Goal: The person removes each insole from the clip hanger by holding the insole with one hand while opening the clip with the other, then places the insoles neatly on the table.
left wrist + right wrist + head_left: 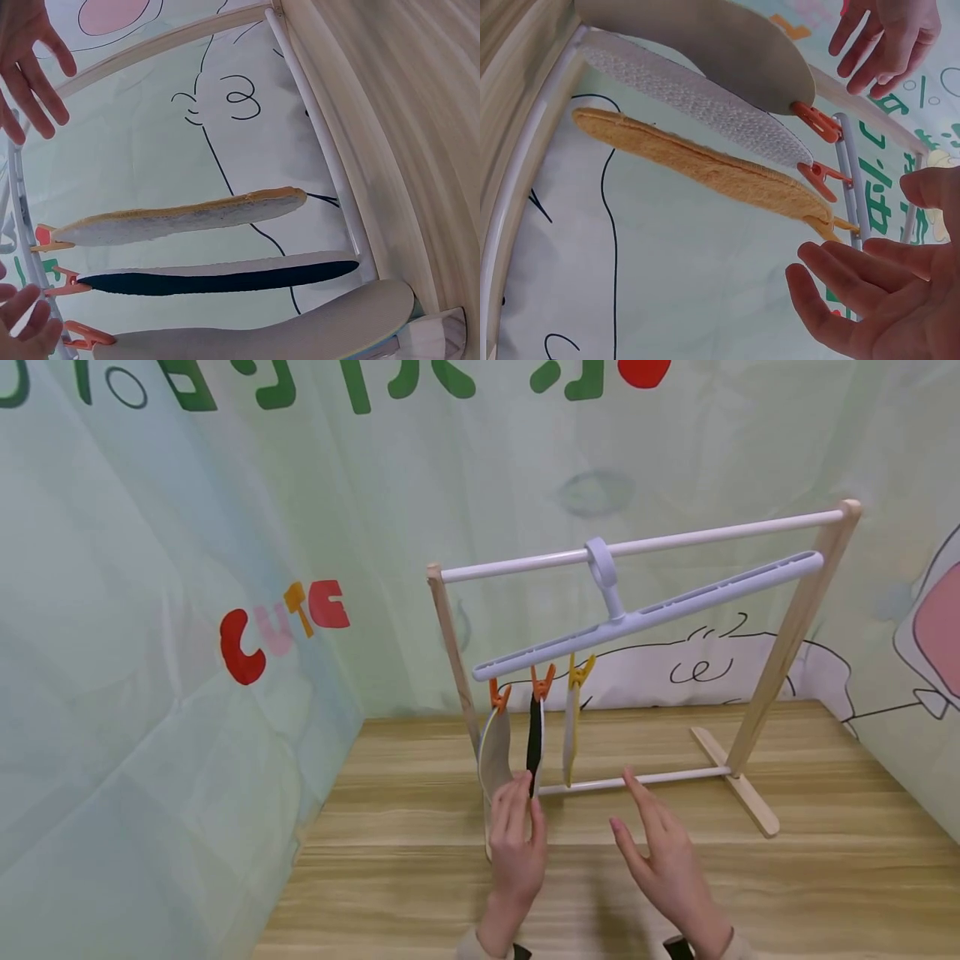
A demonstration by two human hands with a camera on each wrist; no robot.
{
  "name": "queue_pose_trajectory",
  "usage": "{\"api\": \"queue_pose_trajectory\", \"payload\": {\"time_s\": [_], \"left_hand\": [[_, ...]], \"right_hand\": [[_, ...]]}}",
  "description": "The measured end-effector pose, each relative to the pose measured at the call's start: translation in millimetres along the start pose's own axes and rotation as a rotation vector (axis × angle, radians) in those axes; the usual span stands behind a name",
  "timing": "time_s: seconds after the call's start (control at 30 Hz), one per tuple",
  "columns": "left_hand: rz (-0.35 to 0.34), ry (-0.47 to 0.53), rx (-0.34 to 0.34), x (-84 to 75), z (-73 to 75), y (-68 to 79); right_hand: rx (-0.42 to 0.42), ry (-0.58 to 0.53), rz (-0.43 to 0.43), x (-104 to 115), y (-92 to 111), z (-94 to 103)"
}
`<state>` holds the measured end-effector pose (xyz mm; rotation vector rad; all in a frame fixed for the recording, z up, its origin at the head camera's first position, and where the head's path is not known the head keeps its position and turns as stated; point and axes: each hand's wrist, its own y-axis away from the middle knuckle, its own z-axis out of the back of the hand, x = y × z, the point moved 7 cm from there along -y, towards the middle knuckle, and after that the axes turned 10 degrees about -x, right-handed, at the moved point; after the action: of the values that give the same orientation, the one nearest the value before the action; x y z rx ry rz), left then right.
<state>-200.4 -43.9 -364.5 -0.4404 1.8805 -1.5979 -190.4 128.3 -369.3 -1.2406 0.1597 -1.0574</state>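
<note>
Hanger (652,619) dips at its left end, where three clipped pieces (534,737) hang, so, fingers of your left hand (517,856) and right hand (663,858) loose and holding nothing, steady it before shifting any clip (542,685).

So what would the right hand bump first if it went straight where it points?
Probably the yellow clip, or the yellow piece hanging from it, though depth is unclear.

Beige sleeves (471,946), black wristbands (678,948)
</note>
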Motion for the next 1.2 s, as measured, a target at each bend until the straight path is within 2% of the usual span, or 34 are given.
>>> {"api": "queue_pose_trajectory", "payload": {"time_s": [0.1, 0.33, 0.5, 0.67, 0.8, 0.97, 1.2], "left_hand": [[0.006, 0.001, -0.035, 1.4, 2.2, -2.9], [0.019, 0.021, -0.166, 6.6, 9.7, -10.0], [0.029, 0.018, -0.228, 11.2, 13.1, -11.2], [0.074, -0.015, -0.266, 17.6, 16.8, -10.1], [0.153, -0.022, -0.260, 24.3, 17.7, -8.4], [0.254, -0.027, -0.236, 32.1, 17.3, -4.5], [0.385, -0.029, -0.153, 41.5, 11.7, 2.4]], "right_hand": [[-0.019, -0.029, 0.017, 2, 1, -1.8], [-0.087, -0.116, 0.042, 7, 5, -4.6], [-0.132, -0.152, 0.075, 12, 5, -4.9], [-0.115, -0.162, 0.064, 14, 7, -9.5], [-0.083, -0.158, 0.037, 14, 8, -13.8], [-0.082, -0.160, 0.024, 15, 7, -15.9], [-0.111, -0.180, 0.050, 19, 4, -16.3]]}}
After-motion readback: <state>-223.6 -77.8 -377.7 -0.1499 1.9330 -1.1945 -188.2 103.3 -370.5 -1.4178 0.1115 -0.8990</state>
